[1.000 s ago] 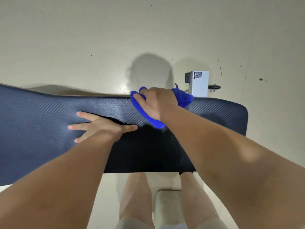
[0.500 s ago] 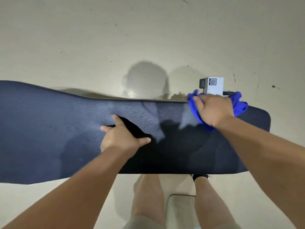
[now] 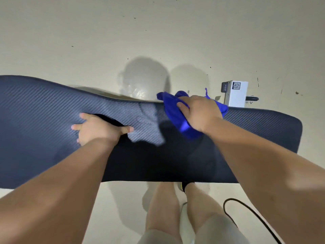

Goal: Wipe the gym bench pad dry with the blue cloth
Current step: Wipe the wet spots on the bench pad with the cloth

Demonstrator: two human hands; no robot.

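Right hand (image 3: 198, 113) grips blue cloth (image 3: 177, 117); left hand (image 3: 98, 128) flat on pad (image 3: 44, 120)

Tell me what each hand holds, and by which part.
The right hand holds the bunched blue cloth from above; the left hand lies flat on the bench pad.

Blue cloth (image 3: 177, 113), dark ribbed pad (image 3: 44, 111)

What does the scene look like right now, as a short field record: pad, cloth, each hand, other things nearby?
pad: dark pad, lying across the view
cloth: blue cloth, bunched, on the pad's far edge
right hand: right hand gripping the cloth, pressing it on the pad
left hand: left hand flat on the pad, fingers spread, holding nothing
nearby: white box beyond the pad; black cable on the floor
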